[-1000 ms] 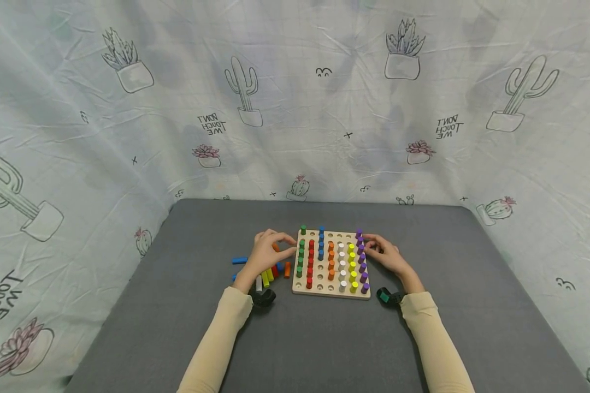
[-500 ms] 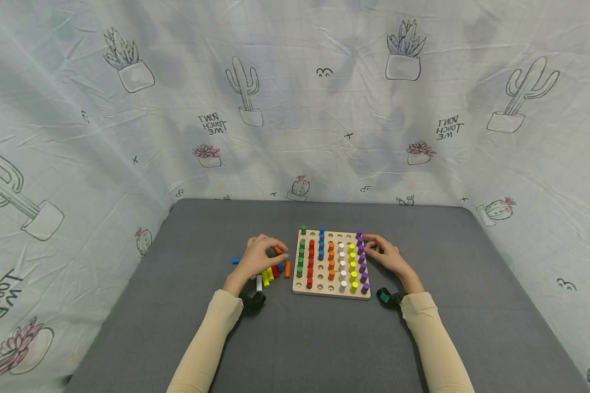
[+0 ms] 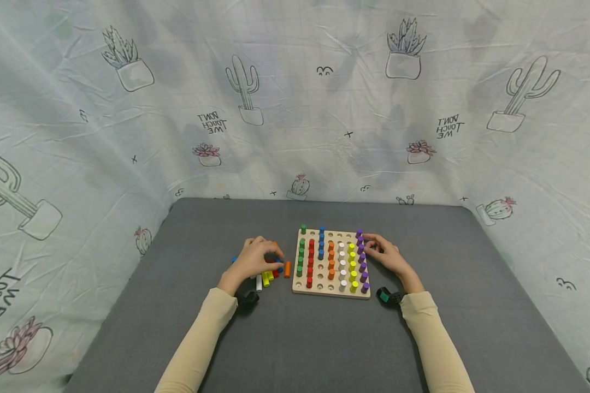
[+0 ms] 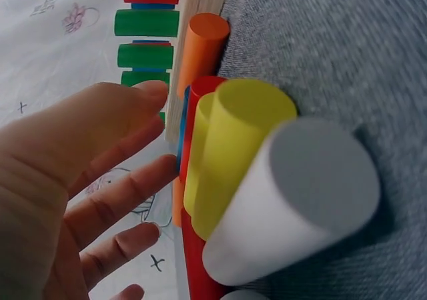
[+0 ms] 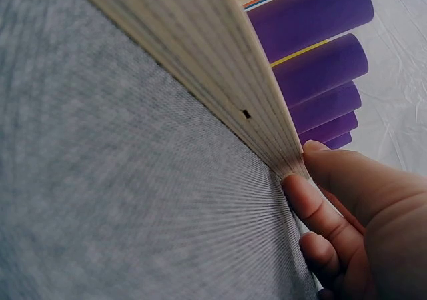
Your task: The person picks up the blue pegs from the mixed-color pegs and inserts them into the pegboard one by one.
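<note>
A person's two bare hands work at a grey cloth-covered table (image 3: 305,344). At its middle lies a square, pale wooden board (image 3: 324,293), with coloured pegs standing upright in columns: a column of dark green cylinders (image 3: 301,262) at the left, a column of purple cylinders (image 3: 362,258) along the right edge. Some holes carry no peg.

The left hand (image 3: 253,258) is over loose pegs beside the board's left side, thumb and fingers spread apart — no peg shows between them. Under and around it lie a white cylindrical peg (image 4: 287,200) and a yellow cylindrical peg (image 4: 247,140); an orange cylindrical peg (image 3: 287,269) lies nearer the board. The pile probably sits there to be within that hand's easy reach.

The right hand (image 3: 384,254) pinches the board's right edge between thumb and bent forefinger, seemingly to keep it from sliding.
</note>
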The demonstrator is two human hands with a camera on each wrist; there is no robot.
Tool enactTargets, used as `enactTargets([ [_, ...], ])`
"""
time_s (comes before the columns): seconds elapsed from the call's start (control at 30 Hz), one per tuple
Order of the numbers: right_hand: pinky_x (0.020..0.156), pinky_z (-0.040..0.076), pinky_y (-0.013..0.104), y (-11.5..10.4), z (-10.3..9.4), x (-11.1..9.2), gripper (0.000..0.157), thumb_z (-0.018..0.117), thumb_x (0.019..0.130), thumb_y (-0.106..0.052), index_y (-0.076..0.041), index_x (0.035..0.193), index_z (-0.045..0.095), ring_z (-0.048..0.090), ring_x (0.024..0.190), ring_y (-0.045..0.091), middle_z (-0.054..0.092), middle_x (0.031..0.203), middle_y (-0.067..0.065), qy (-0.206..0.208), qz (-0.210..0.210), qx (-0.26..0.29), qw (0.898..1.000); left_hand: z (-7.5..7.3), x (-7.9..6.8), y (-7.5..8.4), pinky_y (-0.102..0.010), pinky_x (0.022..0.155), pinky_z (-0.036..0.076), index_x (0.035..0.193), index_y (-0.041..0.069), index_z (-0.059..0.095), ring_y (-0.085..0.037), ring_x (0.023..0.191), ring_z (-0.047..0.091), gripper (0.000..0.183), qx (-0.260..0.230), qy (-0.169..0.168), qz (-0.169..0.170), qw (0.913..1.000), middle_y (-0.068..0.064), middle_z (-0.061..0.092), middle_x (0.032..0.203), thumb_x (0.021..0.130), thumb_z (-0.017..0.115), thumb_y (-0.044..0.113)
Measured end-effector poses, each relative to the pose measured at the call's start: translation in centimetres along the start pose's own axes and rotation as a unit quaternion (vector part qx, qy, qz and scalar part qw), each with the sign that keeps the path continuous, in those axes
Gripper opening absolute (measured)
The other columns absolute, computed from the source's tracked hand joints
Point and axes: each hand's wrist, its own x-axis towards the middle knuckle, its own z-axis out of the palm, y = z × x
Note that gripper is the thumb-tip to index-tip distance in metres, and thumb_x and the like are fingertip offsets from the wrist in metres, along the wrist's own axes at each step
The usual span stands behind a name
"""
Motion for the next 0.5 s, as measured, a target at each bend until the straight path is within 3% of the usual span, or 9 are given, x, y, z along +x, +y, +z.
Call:
enactTargets([
  [0.27, 0.067, 0.03, 0.027, -0.03, -0.03, -0.04, 0.039, 0.059, 0.092, -0.021, -0.009, 0.129, 0.052, 0.046, 0.069, 0.008, 0.061, 0.098, 0.008, 0.005, 0.004, -0.006, 1.0, -0.3, -0.1, 0.44, -0.049, 0.094, 0.028, 0.092, 0.034, 0.07, -0.013, 0.095, 0.045, 0.02, 0.047, -0.028, -0.002, 0.9985, 0.015, 0.063, 0.101, 0.076, 0.073, 0.046],
  [0.5, 0.066, 0.029, 0.026, -0.83, 0.02, -0.22, 0.039, 0.058, 0.092, -0.013, -0.002, 0.129, 0.051, 0.045, 0.068, 0.008, 0.06, 0.098, 0.015, 0.012, -0.003, -0.019, 1.0, -0.19, -0.1, 0.81, -0.05, 0.095, 0.028, 0.094, 0.033, 0.07, -0.016, 0.099, 0.046, 0.024, 0.063, -0.043, -0.005, 0.997, 0.011, 0.063, 0.104, 0.075, 0.073, 0.048],
])
